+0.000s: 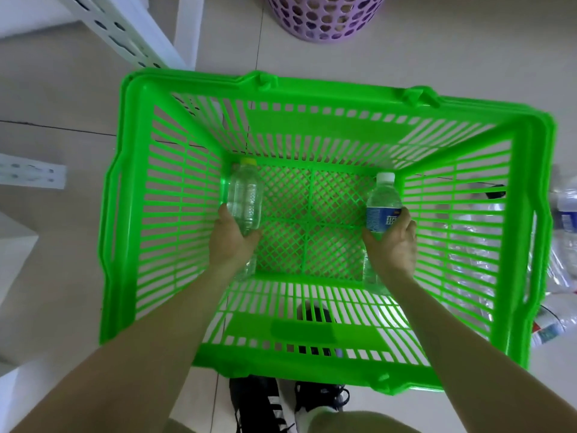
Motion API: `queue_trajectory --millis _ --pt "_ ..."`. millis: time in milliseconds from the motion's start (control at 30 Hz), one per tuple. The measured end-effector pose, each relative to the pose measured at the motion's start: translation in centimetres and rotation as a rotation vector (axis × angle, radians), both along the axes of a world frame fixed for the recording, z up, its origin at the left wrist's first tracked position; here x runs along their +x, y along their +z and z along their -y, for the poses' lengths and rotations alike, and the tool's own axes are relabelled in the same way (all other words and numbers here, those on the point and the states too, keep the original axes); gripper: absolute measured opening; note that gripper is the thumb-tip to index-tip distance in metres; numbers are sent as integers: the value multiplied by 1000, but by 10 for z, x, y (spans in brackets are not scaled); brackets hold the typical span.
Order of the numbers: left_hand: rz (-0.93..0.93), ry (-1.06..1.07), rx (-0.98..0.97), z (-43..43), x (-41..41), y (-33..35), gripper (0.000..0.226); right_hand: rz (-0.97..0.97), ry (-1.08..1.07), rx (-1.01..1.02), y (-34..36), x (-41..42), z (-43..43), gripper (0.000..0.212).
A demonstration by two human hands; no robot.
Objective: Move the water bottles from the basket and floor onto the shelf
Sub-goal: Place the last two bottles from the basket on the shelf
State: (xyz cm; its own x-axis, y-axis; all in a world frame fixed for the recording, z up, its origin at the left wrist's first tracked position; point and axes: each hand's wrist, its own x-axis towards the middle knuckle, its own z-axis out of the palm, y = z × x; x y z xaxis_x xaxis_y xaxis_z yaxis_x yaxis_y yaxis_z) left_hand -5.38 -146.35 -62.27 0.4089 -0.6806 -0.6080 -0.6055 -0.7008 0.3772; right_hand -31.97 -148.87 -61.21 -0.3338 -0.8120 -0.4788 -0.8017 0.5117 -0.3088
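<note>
Head view: both hands reach into a green basket, left hand gripping a yellow-capped bottle, right hand gripping a blue-labelled bottle, seemingly ready to lift them out.

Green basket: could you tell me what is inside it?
Yellow-capped bottle held by left hand, blue-labelled bottle by right hand; the hands hide part of each.

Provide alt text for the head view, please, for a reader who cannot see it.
A person reaches into a green basket on a tiled floor, the left hand gripping a clear yellow-capped bottle and the right hand a blue-labelled white-capped bottle. More bottles lie on the floor right of the basket; a purple bin stands beyond it.
</note>
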Motion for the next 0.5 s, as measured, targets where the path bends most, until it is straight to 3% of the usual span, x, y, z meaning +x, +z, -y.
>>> queue_trajectory --millis 300,500 --pt "-44 128 123 11 -1 3 65 52 -157 200 1 -3 23 66" --pt "-204 310 127 5 -3 21 56 193 -237 97 20 7 15 56"
